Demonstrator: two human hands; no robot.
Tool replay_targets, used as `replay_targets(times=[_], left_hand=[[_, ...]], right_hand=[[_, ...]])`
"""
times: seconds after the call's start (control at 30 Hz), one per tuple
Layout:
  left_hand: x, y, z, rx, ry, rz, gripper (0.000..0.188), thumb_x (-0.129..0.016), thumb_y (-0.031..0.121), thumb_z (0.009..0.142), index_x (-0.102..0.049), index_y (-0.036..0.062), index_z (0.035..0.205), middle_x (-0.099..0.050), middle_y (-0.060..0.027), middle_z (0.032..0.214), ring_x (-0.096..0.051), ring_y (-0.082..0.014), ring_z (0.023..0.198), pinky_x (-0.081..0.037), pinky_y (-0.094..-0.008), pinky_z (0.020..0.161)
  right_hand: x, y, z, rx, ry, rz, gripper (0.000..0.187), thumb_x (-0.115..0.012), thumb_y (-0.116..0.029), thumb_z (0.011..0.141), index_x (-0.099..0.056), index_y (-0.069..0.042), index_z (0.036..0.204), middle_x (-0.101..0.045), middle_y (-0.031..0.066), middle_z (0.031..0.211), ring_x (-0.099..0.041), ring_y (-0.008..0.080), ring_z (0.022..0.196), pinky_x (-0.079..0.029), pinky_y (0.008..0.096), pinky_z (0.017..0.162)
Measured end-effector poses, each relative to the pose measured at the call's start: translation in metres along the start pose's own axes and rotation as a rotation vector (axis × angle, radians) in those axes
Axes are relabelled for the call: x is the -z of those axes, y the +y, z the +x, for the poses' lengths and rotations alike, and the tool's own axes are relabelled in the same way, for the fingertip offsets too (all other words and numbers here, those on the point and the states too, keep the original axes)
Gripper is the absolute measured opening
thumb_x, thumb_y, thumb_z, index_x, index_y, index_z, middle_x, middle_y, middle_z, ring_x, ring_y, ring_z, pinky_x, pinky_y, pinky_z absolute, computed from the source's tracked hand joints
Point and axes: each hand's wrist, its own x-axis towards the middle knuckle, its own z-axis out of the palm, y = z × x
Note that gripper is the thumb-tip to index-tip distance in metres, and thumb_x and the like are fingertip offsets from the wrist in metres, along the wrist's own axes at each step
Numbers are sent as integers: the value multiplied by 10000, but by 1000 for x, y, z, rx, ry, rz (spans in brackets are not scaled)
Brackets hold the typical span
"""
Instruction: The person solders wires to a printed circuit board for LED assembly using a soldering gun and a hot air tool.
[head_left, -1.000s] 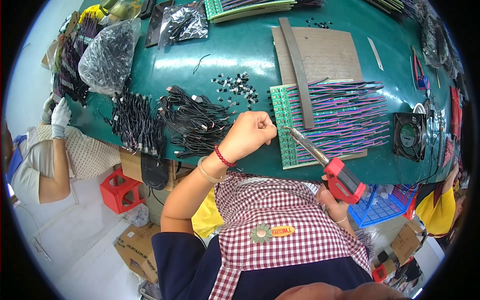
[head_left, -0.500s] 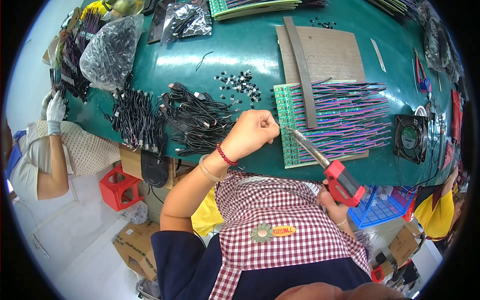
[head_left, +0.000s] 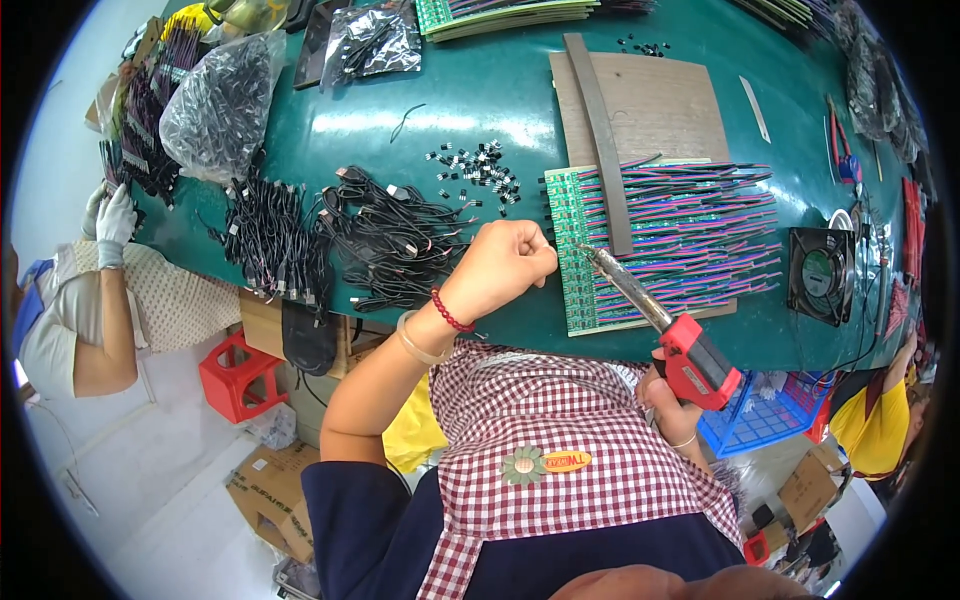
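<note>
My right hand (head_left: 668, 402) is wrapped round the handle of a red and black soldering gun (head_left: 690, 360). Its metal barrel slants up and left, with the tip over the green circuit boards (head_left: 572, 290). My left hand (head_left: 505, 262) is pinched closed at the boards' left edge; whatever its fingertips hold is too small to make out. Rows of black, pink and blue wires (head_left: 690, 230) run rightward from the boards. A flat grey bar (head_left: 600, 140) lies across the wires and onto a wooden board (head_left: 665, 105).
Black cables (head_left: 390, 235) lie in bunches left of my left hand. Small black connectors (head_left: 485, 170) are scattered beyond it. A square fan (head_left: 822, 275) stands at right, pliers (head_left: 845, 160) behind it. A co-worker's gloved hands (head_left: 112, 220) handle wires at far left.
The soldering gun's tip has shifted slightly up and right, away from my left fingertips, and its handle has moved a little right with my right hand. My left hand has barely moved.
</note>
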Motion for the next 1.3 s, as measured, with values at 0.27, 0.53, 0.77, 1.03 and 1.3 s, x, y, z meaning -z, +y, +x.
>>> replay_targets(times=[0.27,0.53,0.77,1.03,1.3], left_hand=[[8,17,-18,-29,96,176,165,-590,121,825,-566,-24,751,-616,-91,603,-574,-122,459,-447,-243,446],[9,8,16,-526,671,1010,186,-679,145,725,-519,67,782,-541,-63,749,-569,-249,685,-462,-346,580],[9,3,18,-541,695,1051,157,-656,97,744,-507,52,769,-545,-91,729,-574,-262,680,-468,-359,583],[-11,29,-39,-374,382,-42,67,-559,3,816,-508,-6,774,-576,-25,677,-541,-53,574,-444,-206,496],[-78,25,-70,-582,281,-315,75,-583,-28,811,-522,-37,853,-583,-87,816,-577,-97,688,-506,-220,619]], right_hand=[[-12,-10,8,60,56,77,372,-583,-71,809,-440,70,1121,-467,58,553,-441,128,457,-393,263,454],[-15,-18,15,136,45,129,337,-570,-84,826,-428,59,1097,-432,47,550,-414,118,453,-384,254,440],[-17,-24,20,166,74,157,340,-551,-96,829,-408,49,1103,-419,45,545,-406,114,446,-379,250,428],[-41,-38,38,144,45,351,437,-589,-75,796,-378,1,1172,-480,59,651,-460,129,510,-425,267,487],[-71,-51,51,265,-143,64,505,-602,14,807,-352,-59,1239,-514,61,899,-520,121,787,-454,252,667]])
